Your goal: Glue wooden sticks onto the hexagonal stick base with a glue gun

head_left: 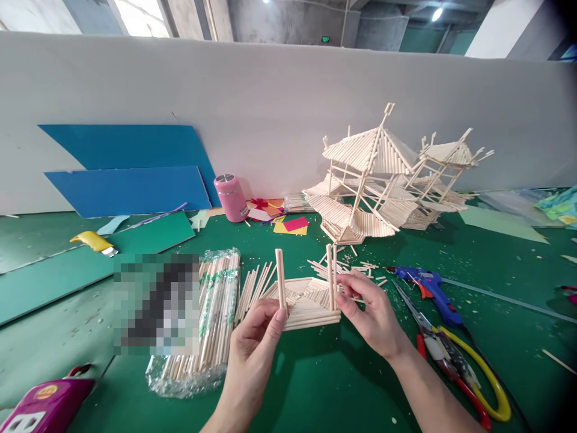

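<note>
Watching from over here: stick frame point(311, 310) is at centre frame, a small platform, long axis running left-right, front edge climbing slightly to the right. Posts are close to vertical.

Left hand point(256, 334) pinches the platform's front left corner, thumb at the foot of the left post point(280, 276). Right hand point(376, 313) has thumb and fingertips closed on the outer right stick point(335, 267), far fingers curled and partly hidden. That stick stands just right of the right post point(330, 279), near parallel. Can't tell from here if the two touch all the way down.

Key relation, my read: stick to post and platform edge. Right hand is the nearer one, coming in from the right; left sits at the opposite end as the anchor.

Room: widest is the green tabletop point(311, 391) at lower centre, between the forearms. Left side is tight, loose sticks point(255, 288) just beside the left hand, bagged sticks point(219, 307) past them. Behind the frame, scattered offcuts, then the stick pavilion point(372, 153) at upper right. Right of the right hand, glue gun point(426, 291) and scissors point(415, 310) limit elbow swing.
</note>
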`<state>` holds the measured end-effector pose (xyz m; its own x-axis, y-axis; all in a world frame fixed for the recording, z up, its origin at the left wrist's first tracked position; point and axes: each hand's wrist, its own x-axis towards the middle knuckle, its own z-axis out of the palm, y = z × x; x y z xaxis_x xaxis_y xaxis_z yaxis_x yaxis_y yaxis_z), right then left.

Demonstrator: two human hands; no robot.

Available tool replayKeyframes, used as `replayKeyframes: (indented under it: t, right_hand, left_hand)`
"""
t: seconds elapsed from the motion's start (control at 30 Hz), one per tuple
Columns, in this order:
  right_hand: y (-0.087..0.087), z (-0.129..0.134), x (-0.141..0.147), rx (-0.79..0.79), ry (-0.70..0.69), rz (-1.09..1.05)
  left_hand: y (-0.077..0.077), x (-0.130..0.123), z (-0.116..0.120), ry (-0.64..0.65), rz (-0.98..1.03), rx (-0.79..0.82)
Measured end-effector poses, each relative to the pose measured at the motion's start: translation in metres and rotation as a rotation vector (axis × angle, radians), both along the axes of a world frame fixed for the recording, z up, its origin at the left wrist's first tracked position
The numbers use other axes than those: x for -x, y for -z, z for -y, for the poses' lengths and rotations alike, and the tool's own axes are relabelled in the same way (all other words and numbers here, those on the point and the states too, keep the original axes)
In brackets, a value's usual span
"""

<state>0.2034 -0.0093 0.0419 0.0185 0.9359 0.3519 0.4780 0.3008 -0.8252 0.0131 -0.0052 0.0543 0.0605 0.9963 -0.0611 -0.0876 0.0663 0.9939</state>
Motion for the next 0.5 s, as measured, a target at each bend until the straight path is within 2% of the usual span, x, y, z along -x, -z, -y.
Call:
replayKeyframes:
  t: [0.23,0.5]
  right_hand:
    - [-0.01,0.0,0.008,0.037,0.012,0.088]
    - [0.009,0.024,0.007,0.183,-0.116,0.125]
  left_hand:
    - [0.004,0.004,0.002,0.05,-0.06,-0.054]
    - [0.029,0.024,0.013,0.223,-0.098,-0.113]
